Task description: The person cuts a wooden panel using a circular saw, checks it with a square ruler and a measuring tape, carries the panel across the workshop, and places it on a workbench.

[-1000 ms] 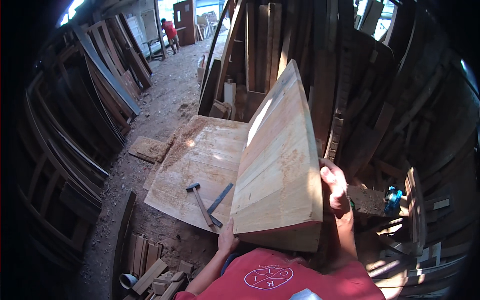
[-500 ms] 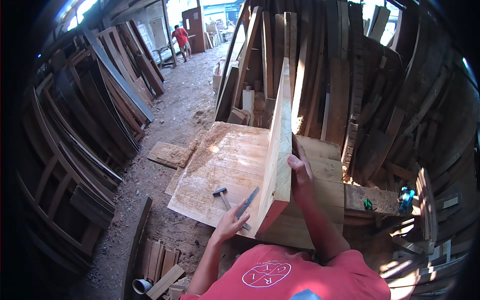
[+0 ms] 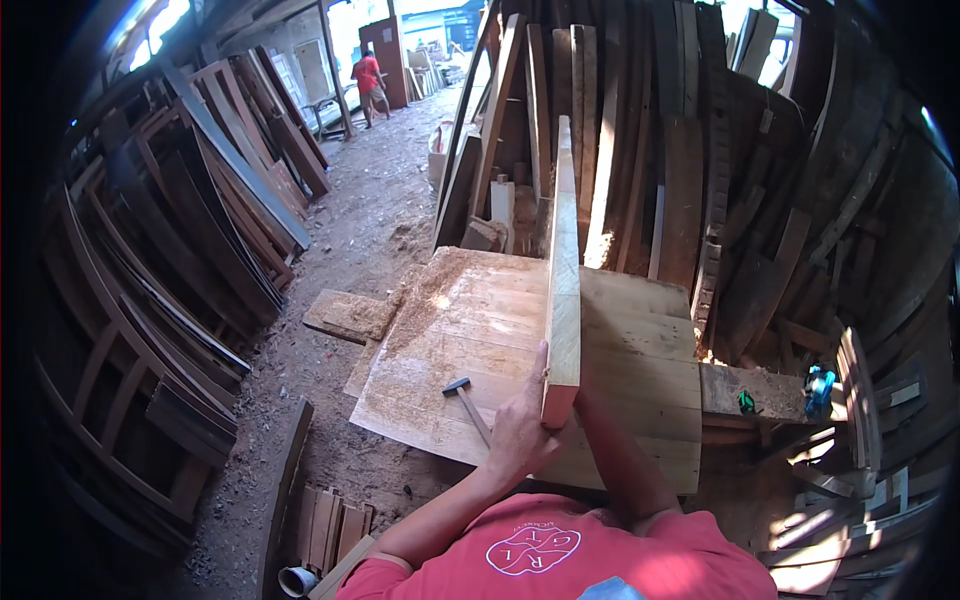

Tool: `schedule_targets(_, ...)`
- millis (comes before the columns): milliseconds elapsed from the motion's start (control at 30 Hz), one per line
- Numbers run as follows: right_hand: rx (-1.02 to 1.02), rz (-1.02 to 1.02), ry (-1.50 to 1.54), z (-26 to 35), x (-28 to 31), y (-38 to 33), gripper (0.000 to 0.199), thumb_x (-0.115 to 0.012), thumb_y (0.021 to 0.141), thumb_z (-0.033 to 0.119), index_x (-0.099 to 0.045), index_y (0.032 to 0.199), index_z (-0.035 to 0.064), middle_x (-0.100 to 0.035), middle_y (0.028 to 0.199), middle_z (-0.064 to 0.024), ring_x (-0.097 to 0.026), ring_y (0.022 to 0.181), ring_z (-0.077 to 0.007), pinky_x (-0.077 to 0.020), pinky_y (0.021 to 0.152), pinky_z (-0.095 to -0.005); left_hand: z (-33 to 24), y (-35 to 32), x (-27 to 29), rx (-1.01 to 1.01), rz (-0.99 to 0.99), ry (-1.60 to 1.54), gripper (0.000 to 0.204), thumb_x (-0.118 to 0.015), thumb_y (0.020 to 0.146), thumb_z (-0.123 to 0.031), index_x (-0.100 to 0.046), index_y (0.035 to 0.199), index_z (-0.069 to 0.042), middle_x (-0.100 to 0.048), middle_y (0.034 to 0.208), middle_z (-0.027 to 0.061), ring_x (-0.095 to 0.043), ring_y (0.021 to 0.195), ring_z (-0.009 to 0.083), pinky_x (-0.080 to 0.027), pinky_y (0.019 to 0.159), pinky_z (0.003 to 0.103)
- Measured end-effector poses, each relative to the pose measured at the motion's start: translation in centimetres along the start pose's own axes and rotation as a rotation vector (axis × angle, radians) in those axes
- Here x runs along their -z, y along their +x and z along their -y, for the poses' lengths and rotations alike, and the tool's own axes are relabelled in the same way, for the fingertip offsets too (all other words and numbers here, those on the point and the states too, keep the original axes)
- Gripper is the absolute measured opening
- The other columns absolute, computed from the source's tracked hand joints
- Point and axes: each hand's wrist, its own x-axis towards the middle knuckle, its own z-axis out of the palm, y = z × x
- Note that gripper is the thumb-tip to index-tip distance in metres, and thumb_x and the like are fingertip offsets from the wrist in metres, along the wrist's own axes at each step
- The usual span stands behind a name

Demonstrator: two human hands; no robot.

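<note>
A long pale wooden plank (image 3: 563,300) stands on its edge, its narrow side up and its near end toward me. My left hand (image 3: 522,432) is closed at that near end, one finger lying along the plank's left face. Whether the dark flat strip is still in this hand, I cannot make out. Behind the plank's right side my right hand is mostly hidden; only its forearm (image 3: 628,455) shows clearly, reaching in low. Just left of my left hand a hammer (image 3: 474,412) lies on the wooden worktop (image 3: 640,345).
Sawdust (image 3: 425,300) covers the worktop's left part. A side bench (image 3: 765,392) at the right carries a small green object and a blue tool (image 3: 818,388). Boards (image 3: 215,185) lean along both sides. Far off, a person in red (image 3: 369,82) stands near a door.
My left hand has moved right and up to the plank's near end, and the dark strip has gone from sight. The plank is more upright. My right hand has slipped behind it.
</note>
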Motion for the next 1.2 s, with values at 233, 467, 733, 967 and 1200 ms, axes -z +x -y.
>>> schedule_targets(233, -0.146, -0.736, -0.629, -3.2, -1.3, -1.4, 0.07, -0.032, 0.109, 0.053, -0.027, 0.16, 0.0056, -0.034, 0.16, -0.0168, -0.033, 0.147, -0.0261, -0.0251, 0.121, -0.0381, -0.4, 0.7, 0.5, -0.011, -0.043, -0.04, 0.02, -0.071, 0.083, -0.019, -0.068, 0.088, 0.0, -0.065, 0.073, 0.0203, -0.066, 0.068, 0.0407, -0.051, 0.062, 0.049)
schedule_targets(467, -0.06, -0.721, -0.6, -2.7, -3.8, -3.3, 0.065, -0.045, 0.107, 0.047, -0.034, 0.158, 0.0066, -0.036, 0.16, -0.0179, -0.034, 0.148, -0.0283, -0.0257, 0.121, -0.0382, -1.3, -0.3, 3.4, 0.135, -0.197, 0.033, 0.026, -0.078, 0.087, -0.019, -0.066, 0.087, 0.004, -0.068, 0.066, 0.0173, -0.071, 0.06, 0.0256, -0.052, 0.055, 0.036)
schedule_targets(733, -0.106, -0.73, -0.524, -5.7, -4.2, -4.4, 0.071, -0.053, 0.103, 0.047, -0.033, 0.158, 0.0079, -0.039, 0.158, -0.0196, -0.038, 0.146, -0.0324, -0.0297, 0.119, -0.042, -1.4, -3.7, 10.2, 0.213, -0.413, -0.131, 0.029, -0.08, 0.088, -0.019, -0.065, 0.092, 0.006, -0.072, 0.073, 0.0127, -0.069, 0.063, 0.0139, -0.052, 0.056, 0.029)
schedule_targets(967, -0.058, -0.718, -0.618, -8.0, -2.6, -2.8, 0.07, -0.059, 0.101, 0.043, -0.036, 0.156, 0.0073, -0.039, 0.158, -0.0173, -0.037, 0.146, -0.0335, -0.0294, 0.119, -0.0443, -5.7, -4.9, 18.6, 0.189, -0.711, -0.211, 0.03, -0.078, 0.09, -0.014, -0.066, 0.109, 0.006, -0.073, 0.096, 0.0119, -0.067, 0.085, 0.0113, -0.053, 0.072, 0.027)
schedule_targets(1200, 0.068, -0.745, -0.786, -7.4, -1.4, 1.3, 0.072, -0.062, 0.099, 0.043, -0.036, 0.156, 0.0074, -0.04, 0.156, -0.0161, -0.039, 0.144, -0.0307, -0.0324, 0.116, -0.0455, -0.8, -6.7, 23.9, 0.139, -1.056, -0.006, 0.051, -0.072, 0.095, -0.039, -0.061, 0.117, 0.006, -0.069, 0.108, 0.0107, -0.064, 0.097, 0.0149, -0.051, 0.087, 0.029)
